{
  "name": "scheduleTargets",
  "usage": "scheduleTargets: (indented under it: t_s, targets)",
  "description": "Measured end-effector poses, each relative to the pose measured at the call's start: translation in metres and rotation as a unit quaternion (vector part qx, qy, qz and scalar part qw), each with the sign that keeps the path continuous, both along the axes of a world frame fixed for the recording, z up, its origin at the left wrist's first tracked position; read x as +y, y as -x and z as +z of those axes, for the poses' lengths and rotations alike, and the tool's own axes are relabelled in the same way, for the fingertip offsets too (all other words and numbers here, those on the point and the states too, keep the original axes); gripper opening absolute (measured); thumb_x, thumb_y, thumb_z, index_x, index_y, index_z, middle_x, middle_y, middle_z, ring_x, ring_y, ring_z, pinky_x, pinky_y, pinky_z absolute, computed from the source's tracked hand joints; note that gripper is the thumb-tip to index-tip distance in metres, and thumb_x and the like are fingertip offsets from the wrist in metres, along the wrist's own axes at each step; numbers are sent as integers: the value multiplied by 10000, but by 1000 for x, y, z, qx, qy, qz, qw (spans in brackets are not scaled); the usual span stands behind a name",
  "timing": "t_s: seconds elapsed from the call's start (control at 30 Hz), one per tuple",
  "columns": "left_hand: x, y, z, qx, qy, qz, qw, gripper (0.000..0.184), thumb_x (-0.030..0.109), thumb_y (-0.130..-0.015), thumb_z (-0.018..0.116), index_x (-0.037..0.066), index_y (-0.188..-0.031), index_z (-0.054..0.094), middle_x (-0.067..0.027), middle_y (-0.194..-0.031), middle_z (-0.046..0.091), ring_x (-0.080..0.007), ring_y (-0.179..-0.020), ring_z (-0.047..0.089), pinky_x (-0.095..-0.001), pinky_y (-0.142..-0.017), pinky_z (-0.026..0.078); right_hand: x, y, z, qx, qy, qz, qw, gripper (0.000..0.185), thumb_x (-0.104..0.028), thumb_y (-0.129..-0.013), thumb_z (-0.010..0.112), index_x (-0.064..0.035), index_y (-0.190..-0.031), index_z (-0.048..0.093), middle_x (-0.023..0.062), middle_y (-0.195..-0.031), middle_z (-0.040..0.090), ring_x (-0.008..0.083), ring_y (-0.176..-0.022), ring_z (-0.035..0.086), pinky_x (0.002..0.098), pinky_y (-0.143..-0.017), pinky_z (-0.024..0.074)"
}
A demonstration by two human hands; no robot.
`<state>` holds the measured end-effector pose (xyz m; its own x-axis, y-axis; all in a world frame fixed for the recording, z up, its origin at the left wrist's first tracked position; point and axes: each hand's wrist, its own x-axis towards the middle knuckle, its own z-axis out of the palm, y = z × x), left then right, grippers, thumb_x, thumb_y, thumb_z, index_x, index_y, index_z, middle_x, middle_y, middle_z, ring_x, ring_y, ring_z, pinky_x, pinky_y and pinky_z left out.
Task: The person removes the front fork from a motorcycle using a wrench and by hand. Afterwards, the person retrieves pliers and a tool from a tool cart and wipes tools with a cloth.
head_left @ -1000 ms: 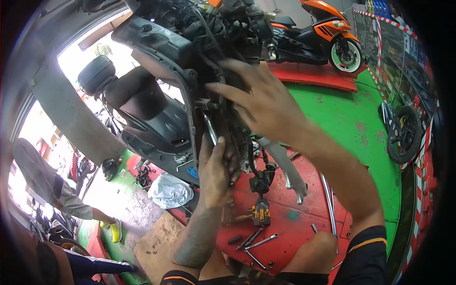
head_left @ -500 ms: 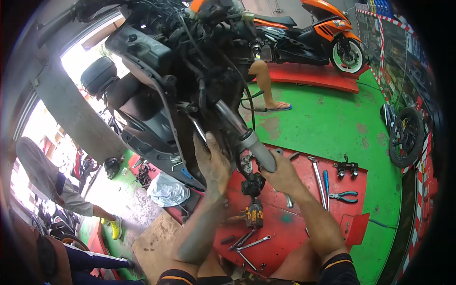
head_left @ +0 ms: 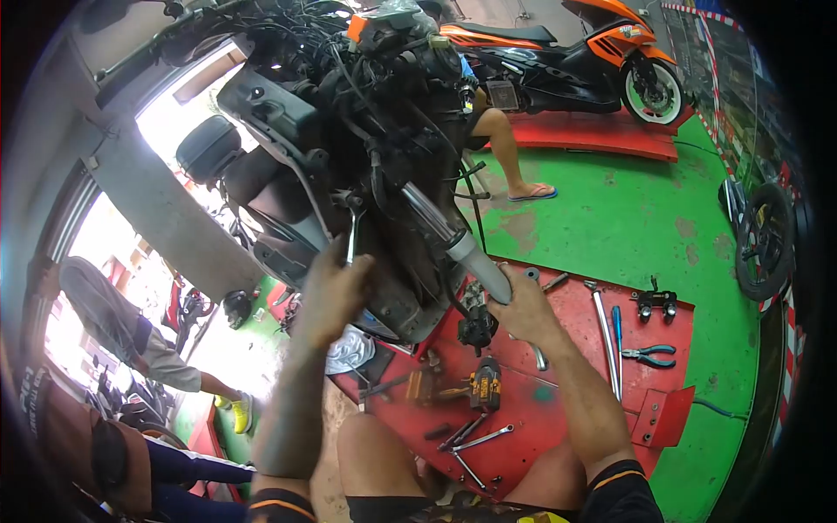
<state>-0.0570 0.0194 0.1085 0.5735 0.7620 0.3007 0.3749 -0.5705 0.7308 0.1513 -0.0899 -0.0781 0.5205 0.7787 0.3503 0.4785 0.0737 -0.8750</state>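
Note:
In the head view, the stripped front of a scooter fills the upper middle. A fork leg slants down from it, with a shiny chrome upper tube and a grey lower tube. My right hand is wrapped round the bottom end of that grey tube. Up by the fork's clamp, a metal wrench stands nearly upright, its head on the scooter. My left hand, slightly blurred, is closed round the wrench's lower handle.
On the red lift platform lie an impact driver, pliers, a blue screwdriver, a brake caliper and several wrenches. An orange scooter stands behind. Other people's legs show at left and behind the fork.
My left hand, earlier with straighter fingers beside the wrench, has moved left and closed round its handle. My right hand stays on the fork's lower tube. The whole view has shifted slightly.

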Motion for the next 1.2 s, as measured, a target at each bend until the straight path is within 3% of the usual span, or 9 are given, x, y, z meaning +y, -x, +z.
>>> scheduleTargets:
  t_s: [0.03, 0.07, 0.23, 0.37, 0.63, 0.8, 0.87, 1.07, 1.2]
  targets:
    - [21, 13, 17, 15, 188, -32, 981, 277, 201, -939, 579, 5, -1125, 521, 13, -683, 490, -75, -518, 474, -246, -431, 352, 3, -1, -4, -9, -15, -7, 1000, 415, -102, -786, 651, -1, -1180, 571, 175, -850, 639, 291, -769, 633, 406, -706, 504]
    - [12, 13, 34, -11, 266, -44, 963, 155, 159, -945, 561, 41, -1035, 517, 38, -680, 417, -59, -489, 405, -231, -405, 301, 4, 0, -7, -17, -27, -14, 999, 377, -79, -791, 635, -5, -1155, 571, 133, -793, 619, 231, -697, 617, 379, -655, 497]
    - [4, -2, 21, -153, 377, -45, 912, 104, 160, -995, 550, 79, -1056, 526, 43, -678, 381, -31, -470, 343, -182, -355, 233, 0, 0, 1, 6, 12, -1, 1000, 417, -79, -791, 632, -6, -1196, 569, 146, -815, 632, 241, -742, 634, 388, -698, 508]
    - [-3, -18, -27, -273, 281, -49, 919, 186, 213, -1012, 539, 69, -1130, 531, 31, -694, 392, -38, -471, 356, -184, -339, 264, 0, -3, -4, -8, -13, -3, 1000, 463, -90, -790, 638, 0, -1238, 558, 180, -890, 660, 278, -801, 661, 396, -739, 517]
    - [-14, -72, -80, -428, 171, -39, 887, 163, 238, -1033, 508, 110, -939, 472, 30, -662, 405, -54, -448, 362, -202, -346, 276, -6, -8, 3, -23, -8, 3, 1000, 559, -86, -762, 666, 14, -1296, 532, 224, -979, 665, 326, -896, 665, 402, -809, 516]
    - [2, -105, -107, -468, 31, 0, 883, 180, 265, -1045, 500, 86, -1039, 522, 41, -705, 442, -36, -553, 422, -185, -450, 337, -6, -5, 4, 6, -11, 27, 1000, 544, -91, -756, 672, 16, -1273, 541, 235, -986, 666, 349, -924, 657, 414, -826, 511]
    - [4, -98, -109, -434, 29, 10, 900, 163, 248, -1045, 496, 87, -1032, 517, 34, -704, 442, -43, -533, 417, -197, -433, 331, -11, -3, 13, 20, 2, 36, 999, 532, -114, -747, 680, 5, -1250, 554, 263, -1025, 663, 415, -973, 644, 449, -847, 507]
    - [-22, -55, -58, -321, 192, -12, 927, 130, 180, -994, 548, 94, -1074, 491, 23, -690, 433, -56, -499, 412, -206, -404, 308, -11, 0, 12, 11, -3, 13, 1000, 484, -121, -766, 658, 10, -1222, 566, 267, -1005, 665, 415, -967, 645, 452, -840, 504]
    - [-2, 4, 20, -69, 212, -11, 975, 175, 211, -944, 628, 85, -970, 509, 23, -714, 438, -39, -482, 389, -181, -362, 244, -9, 0, 7, 17, 6, 4, 1000, 474, -120, -771, 657, 6, -1220, 569, 269, -1005, 666, 415, -965, 648, 456, -833, 507]
